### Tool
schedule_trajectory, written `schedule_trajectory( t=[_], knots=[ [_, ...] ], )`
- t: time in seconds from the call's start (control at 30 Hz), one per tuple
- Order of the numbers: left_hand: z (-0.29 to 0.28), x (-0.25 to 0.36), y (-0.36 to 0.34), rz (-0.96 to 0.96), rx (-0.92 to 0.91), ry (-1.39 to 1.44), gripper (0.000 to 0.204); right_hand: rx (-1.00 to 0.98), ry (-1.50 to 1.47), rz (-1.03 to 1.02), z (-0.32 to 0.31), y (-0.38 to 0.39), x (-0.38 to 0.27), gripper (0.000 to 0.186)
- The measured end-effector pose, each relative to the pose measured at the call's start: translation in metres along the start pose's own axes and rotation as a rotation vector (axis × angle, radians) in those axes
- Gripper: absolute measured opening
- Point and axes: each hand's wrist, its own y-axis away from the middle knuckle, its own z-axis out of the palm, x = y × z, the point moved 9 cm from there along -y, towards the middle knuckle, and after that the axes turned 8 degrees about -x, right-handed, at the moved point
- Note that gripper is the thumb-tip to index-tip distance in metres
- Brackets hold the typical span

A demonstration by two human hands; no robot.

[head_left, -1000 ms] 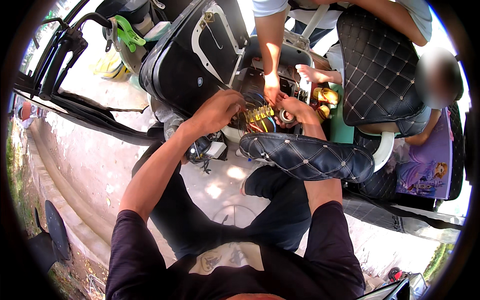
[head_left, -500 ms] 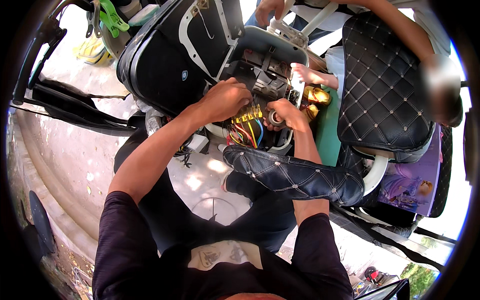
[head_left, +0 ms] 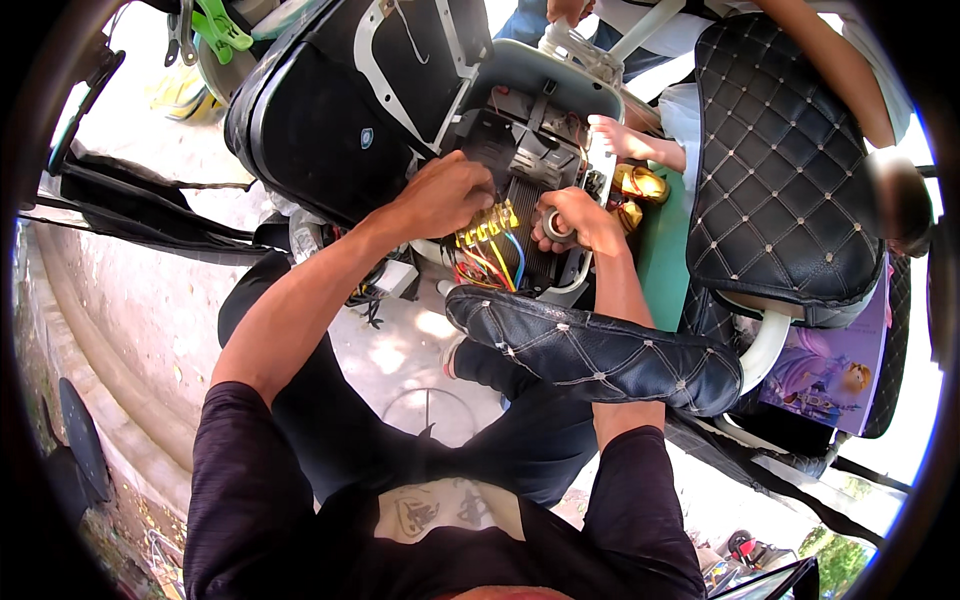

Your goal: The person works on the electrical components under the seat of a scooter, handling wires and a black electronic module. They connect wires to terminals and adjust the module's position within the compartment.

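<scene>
My left hand [head_left: 447, 196] is closed, with curled fingers at the far left end of a row of yellow wire terminals [head_left: 490, 226]. What its fingertips pinch, if anything, is hidden. Red, yellow and blue wires [head_left: 518, 262] run from the terminals toward me. Just right of them, my right hand [head_left: 585, 220] grips a roll of tape [head_left: 556, 228], its round opening facing up. Beneath both hands lies a black finned metal box [head_left: 535, 196] inside an open grey compartment [head_left: 603, 97]. Dark brackets and thin wires sit farther back in it.
A black lid or seat [head_left: 300, 125] stands raised at left. A quilted armrest [head_left: 600, 350] crosses above my right forearm. Behind the compartment's right side are another person's bare foot [head_left: 625, 142], yellow shoes [head_left: 640, 184] and a quilted backrest [head_left: 775, 150]. Green clamps [head_left: 220, 28] hang upper left.
The view has shifted slightly. My left hand's fingertips sit a little farther left of the terminals, which show more fully. The tape roll in my right hand has turned slightly upward.
</scene>
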Motion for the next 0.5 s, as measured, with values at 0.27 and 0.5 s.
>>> schedule_trajectory(
  t=[0.27, 0.5],
  knots=[
    [0.003, -0.019, 0.009, -0.108, -0.032, 0.296, 0.023, 0.061, 0.052, -0.237, 0.014, 0.031, -0.041, 0.037],
    [-0.005, -0.014, 0.010, -0.028, 0.075, 0.361, 0.026, 0.055, 0.346, -0.385, 0.052, 0.041, -0.075, 0.037]
  ],
)
